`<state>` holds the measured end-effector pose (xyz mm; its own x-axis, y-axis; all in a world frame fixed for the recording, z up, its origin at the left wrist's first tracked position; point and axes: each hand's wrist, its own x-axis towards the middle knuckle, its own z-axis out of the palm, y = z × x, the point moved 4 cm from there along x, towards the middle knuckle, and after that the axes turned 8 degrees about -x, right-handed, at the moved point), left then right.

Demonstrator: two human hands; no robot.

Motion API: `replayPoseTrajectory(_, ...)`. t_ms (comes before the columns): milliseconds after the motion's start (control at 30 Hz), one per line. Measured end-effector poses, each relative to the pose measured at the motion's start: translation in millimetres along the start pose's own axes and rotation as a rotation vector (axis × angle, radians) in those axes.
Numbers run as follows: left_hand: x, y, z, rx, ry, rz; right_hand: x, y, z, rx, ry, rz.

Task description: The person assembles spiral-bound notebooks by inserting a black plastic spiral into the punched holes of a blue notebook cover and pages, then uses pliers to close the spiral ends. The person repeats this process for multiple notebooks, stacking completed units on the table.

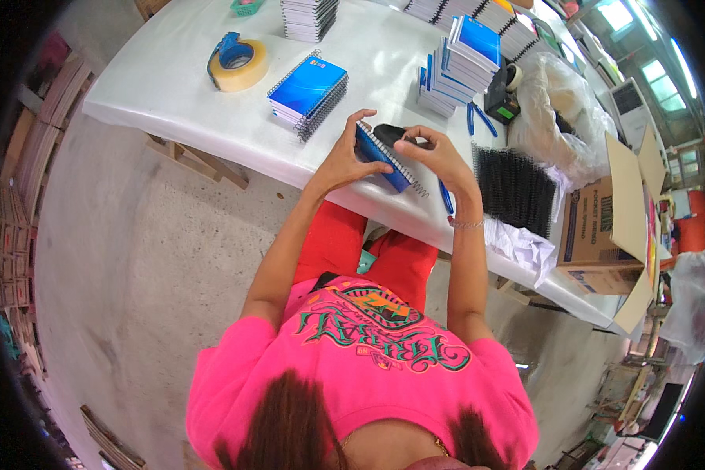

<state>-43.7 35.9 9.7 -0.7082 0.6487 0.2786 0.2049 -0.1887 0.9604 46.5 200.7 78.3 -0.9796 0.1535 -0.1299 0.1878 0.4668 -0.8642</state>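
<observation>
Gripping a blue notebook point(398, 180) between thumb and fingers, the left hand point(341, 163) holds it tilted at the near edge of the table point(172, 78); a wire coil point(420, 188) runs along its spine and juts past its near end; the right hand point(444, 158) curls beside a black object point(387, 135), and I cannot tell whether its fingers grasp anything; stacked spiral notebooks point(305, 86) sit farther left; black coils point(513, 188) lie to the right.

The shirt point(411, 395) is bright pink, short-sleeved, with an emblem point(381, 306) and curling lettering point(388, 342) in green, orange and black. The trousers point(329, 243) are red; a thin bracelet point(468, 225) rings the right wrist point(468, 210), a gold necklace point(440, 446) the neck point(392, 450).
</observation>
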Motion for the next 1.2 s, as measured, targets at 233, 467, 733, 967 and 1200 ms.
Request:
replayPoseTrajectory(233, -0.3, 6.0, 4.7, 0.066, 0.071, 0.088, 16.3, 26.9, -13.2, -0.375, 0.465, -0.260)
replayPoseTrajectory(467, -15.5, -10.4, 23.9, -0.001, 0.374, 0.037, -50.4, 74.1, -15.7, -0.810, 0.634, 0.075)
replayPoseTrajectory(733, -21.1, 10.3, 16.0, -0.020, 0.267, 0.062, -84.2, 80.3, 4.2, -0.584, 0.897, 0.050)
replayPoseTrajectory(967, -23.6, 20.5, 6.5, 0.031, 0.213, -0.034, -93.4, -1.6, 44.0, -0.381, 0.784, -0.212)
replayPoseTrajectory(1200, -26.5, 29.0, 9.4, -0.055, 0.217, 0.013, -78.2, -20.4, 85.1, -0.458, 0.739, -0.313)
